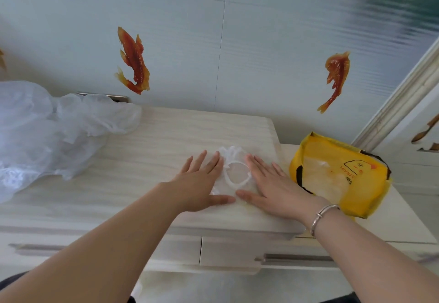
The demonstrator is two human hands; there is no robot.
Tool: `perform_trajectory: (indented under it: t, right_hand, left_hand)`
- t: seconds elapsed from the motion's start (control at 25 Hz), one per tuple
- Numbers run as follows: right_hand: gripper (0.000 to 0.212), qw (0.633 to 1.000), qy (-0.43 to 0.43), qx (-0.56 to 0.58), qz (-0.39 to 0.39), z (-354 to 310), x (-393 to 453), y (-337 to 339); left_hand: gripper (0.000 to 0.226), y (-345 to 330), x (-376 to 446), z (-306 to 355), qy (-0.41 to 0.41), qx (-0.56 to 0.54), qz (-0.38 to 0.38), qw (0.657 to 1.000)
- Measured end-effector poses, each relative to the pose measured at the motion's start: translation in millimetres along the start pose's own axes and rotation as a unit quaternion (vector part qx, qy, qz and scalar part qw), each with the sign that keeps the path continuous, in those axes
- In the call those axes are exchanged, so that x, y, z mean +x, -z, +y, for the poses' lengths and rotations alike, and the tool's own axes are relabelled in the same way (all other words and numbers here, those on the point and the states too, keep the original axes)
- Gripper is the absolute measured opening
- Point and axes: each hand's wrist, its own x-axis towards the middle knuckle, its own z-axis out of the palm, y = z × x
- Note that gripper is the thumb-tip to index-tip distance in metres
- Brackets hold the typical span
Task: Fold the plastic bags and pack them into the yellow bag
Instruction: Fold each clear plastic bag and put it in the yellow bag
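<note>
I press both flat hands, left [199, 184] and right [273, 184], on the bag [235, 174]; I'd smooth outward before folding.

Bare cabinet top [180, 134] runs open ahead of me to its back edge; loose bags [47, 131] crowd its left end, the yellow bag [339, 174] blocks beyond its right edge.

Pale glossy tiled wall [190, 29] with orange fish stickers [133, 61] — below it a light wood-grain cabinet top [166, 136], drawers with metal handles [294, 258] — white carved door [413, 117] at right.
</note>
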Motion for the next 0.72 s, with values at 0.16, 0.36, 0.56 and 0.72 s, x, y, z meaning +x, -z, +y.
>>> perform_trajectory:
  t: [0.16,0.36,0.56,0.72]
  right_hand:
    - [0.082,0.993,0.05,0.029,0.1,-7,-12,15]
    - [0.059,0.985,0.072,-0.033,0.154,-13,-34,14]
    - [0.045,0.979,0.073,-0.064,0.18,-18,-26,-5]
    - [0.017,0.967,0.003,0.085,0.239,-20,-22,-7]
  left_hand:
    - [0.065,12,-5,2,-0.036,-0.022,0.141,0.989]
    - [0.06,20,-15,0,-0.072,-0.062,0.137,0.986]
    - [0.058,11,-17,2,-0.065,-0.018,0.13,0.989]
    - [0.05,9,-17,8,-0.038,-0.024,0.179,0.983]
